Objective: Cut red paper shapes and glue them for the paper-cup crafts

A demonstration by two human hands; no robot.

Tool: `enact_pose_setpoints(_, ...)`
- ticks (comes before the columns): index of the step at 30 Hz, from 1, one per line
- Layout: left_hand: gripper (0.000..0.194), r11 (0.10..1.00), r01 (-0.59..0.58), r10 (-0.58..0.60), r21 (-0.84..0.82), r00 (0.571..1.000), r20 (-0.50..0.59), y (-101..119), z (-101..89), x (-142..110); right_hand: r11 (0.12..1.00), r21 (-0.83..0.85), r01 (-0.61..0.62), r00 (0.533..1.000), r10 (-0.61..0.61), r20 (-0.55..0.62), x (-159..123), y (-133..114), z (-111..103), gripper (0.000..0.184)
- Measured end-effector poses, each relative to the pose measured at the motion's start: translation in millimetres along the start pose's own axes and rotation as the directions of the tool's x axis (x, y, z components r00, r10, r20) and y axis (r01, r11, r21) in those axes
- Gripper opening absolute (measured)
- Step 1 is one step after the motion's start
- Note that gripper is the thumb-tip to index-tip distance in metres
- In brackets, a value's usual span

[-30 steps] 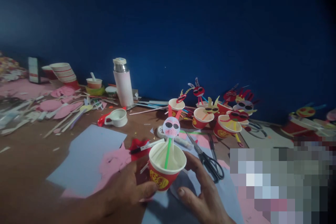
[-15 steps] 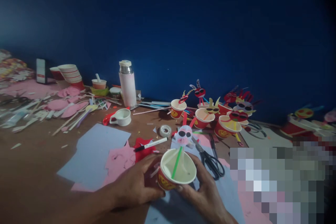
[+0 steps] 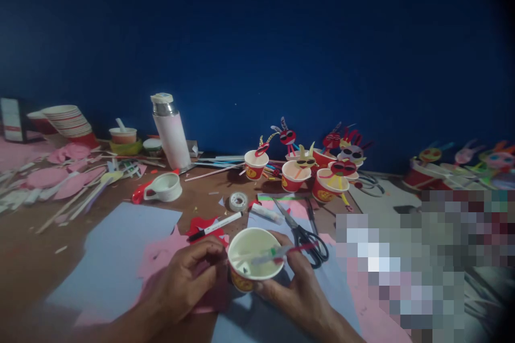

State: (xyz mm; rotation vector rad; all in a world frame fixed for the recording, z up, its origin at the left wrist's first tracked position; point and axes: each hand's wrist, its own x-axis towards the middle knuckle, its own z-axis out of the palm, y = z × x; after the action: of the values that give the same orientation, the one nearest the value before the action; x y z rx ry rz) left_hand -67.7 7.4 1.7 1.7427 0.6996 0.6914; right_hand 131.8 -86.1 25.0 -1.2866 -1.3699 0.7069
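Red paper cup (image 3: 240,281), yellow print, pale inside; mouth up, axis roughly upright. Right hand (image 3: 300,285) clamps cup; left hand (image 3: 187,277) beside it, grip unclear.

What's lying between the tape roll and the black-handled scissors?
A pale tube lies between the tape roll and the black-handled scissors, as the head view shows.

Observed: left hand (image 3: 187,276) and right hand (image 3: 300,284) both bare; wrists (image 3: 155,303) uncovered, forearms (image 3: 131,324) likewise bare as far as visible
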Motion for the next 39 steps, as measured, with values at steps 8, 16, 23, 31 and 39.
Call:
enact_pose_setpoints(8, 0.014, 0.967, 0.177, -0.168, -0.184, 0.984, 0.063, -3, 1.1, -2, 0.997, -0.051, -0.06, 0.998, 0.059, -0.012, 2, 0, -1, 0.047)
enact_pose_setpoints(16, 0.017, 0.964, 0.223, -0.223, -0.147, 0.975, 0.012, 2, 0.6, 1, 0.988, -0.113, -0.106, 0.994, 0.104, -0.019, 3, -5, -2, 0.043)
enact_pose_setpoints(23, 0.017, 0.958, 0.228, -0.227, -0.173, 0.974, 0.024, 0, 0.3, 2, 0.992, -0.081, -0.099, 0.995, 0.097, -0.026, 4, -5, -2, 0.044)
enact_pose_setpoints(31, 0.015, 0.956, 0.214, -0.214, -0.2, 0.977, 0.023, 5, -0.8, 0, 0.993, -0.093, -0.078, 0.997, 0.076, -0.02, 2, 0, -1, 0.045)
enact_pose_setpoints(39, 0.015, 0.945, 0.206, -0.215, -0.255, 0.976, -0.01, 9, 3.4, 0, 0.993, -0.099, -0.062, 0.998, 0.061, -0.017, 2, 0, 1, 0.045)
